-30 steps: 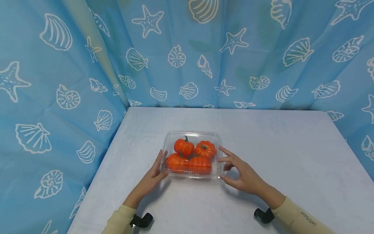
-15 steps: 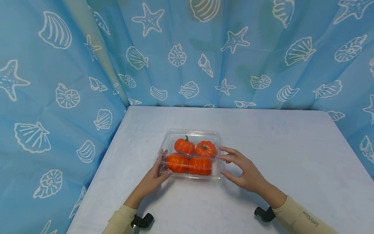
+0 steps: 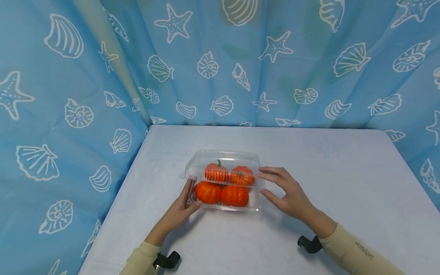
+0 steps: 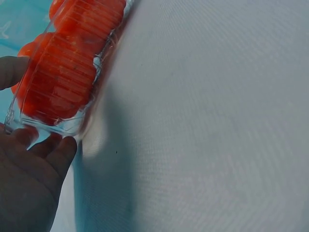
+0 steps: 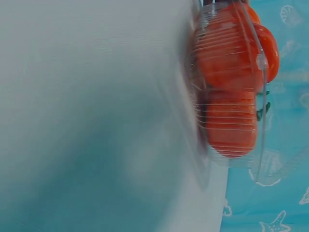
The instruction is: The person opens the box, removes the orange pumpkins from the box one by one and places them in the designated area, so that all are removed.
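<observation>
A clear plastic clamshell container (image 3: 223, 208) stands on the table, holding several small orange pumpkins (image 3: 235, 196) with green stems. Its clear lid (image 3: 220, 154) is tilted, the front edge raised above the pumpkins. In the head view my left hand (image 3: 177, 210) grips the container's left side, thumb over the front corner. The left wrist view shows that thumb (image 4: 13, 71) over the rim and the other fingers against the container's end. At the container's right side, my right hand (image 3: 290, 196) has the lid's edge between bent fingers and thumb. The right wrist view does not show this hand.
A white cloth covers the table (image 3: 337, 172). Blue curtains (image 3: 192, 84) printed with shells and starfish hang behind it and along the left. Each wrist carries a black camera mount (image 3: 167, 260).
The lid's front edge has risen and swung back, uncovering the two front pumpkins. My right hand has moved slightly up with it. The left hand has stayed on the container's side.
</observation>
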Tool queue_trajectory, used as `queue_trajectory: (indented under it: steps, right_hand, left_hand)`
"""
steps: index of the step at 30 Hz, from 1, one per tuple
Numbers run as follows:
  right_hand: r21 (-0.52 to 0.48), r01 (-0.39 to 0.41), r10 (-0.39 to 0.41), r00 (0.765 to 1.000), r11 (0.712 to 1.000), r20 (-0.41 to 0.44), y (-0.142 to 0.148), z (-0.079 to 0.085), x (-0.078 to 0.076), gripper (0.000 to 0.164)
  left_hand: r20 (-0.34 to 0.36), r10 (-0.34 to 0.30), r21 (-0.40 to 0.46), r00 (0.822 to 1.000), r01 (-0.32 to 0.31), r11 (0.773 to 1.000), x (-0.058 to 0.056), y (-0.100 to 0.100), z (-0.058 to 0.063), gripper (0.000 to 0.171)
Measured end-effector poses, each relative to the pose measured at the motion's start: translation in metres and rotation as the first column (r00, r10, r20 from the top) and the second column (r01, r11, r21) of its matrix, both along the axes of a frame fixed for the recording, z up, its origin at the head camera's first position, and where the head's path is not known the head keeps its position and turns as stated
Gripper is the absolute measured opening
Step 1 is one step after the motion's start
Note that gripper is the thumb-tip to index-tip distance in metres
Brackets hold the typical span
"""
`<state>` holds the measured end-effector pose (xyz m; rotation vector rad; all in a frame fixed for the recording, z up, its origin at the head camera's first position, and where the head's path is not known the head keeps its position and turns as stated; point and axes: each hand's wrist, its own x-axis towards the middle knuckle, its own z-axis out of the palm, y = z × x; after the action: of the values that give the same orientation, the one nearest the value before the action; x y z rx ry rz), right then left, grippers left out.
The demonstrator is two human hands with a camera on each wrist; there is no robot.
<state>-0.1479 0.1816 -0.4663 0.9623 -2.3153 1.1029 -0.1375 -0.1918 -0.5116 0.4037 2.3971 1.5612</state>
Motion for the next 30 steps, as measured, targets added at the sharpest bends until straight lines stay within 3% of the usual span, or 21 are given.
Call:
queue_trajectory:
  steps: [6,12,20,30]
  right_hand:
    - [-0.05,0.001,-0.003,0.999,0.999,-0.037,-0.002,0.005,-0.005,0.041]
    - [-0.068,0.017,-0.021,0.998,0.998,-0.061,-0.005,0.012,-0.009,0.052]
    - [-0.056,0.073,-0.077,0.993,0.996,-0.09,-0.006,0.02,-0.012,0.042]
    - [-0.069,0.147,-0.155,0.979,0.987,-0.134,-0.009,0.027,-0.027,0.043]
  left_hand:
    - [-0.038,-0.035,0.058,0.999,0.037,0.998,0.0,-0.001,-0.001,0.093]
    - [-0.056,-0.051,0.071,0.997,0.054,0.996,0.001,-0.001,0.0,0.092]
    - [-0.049,-0.034,0.051,0.998,0.036,0.998,0.001,-0.001,0.001,0.095]
    - [-0.048,-0.024,0.049,0.999,0.027,0.998,0.003,0.001,0.001,0.096]
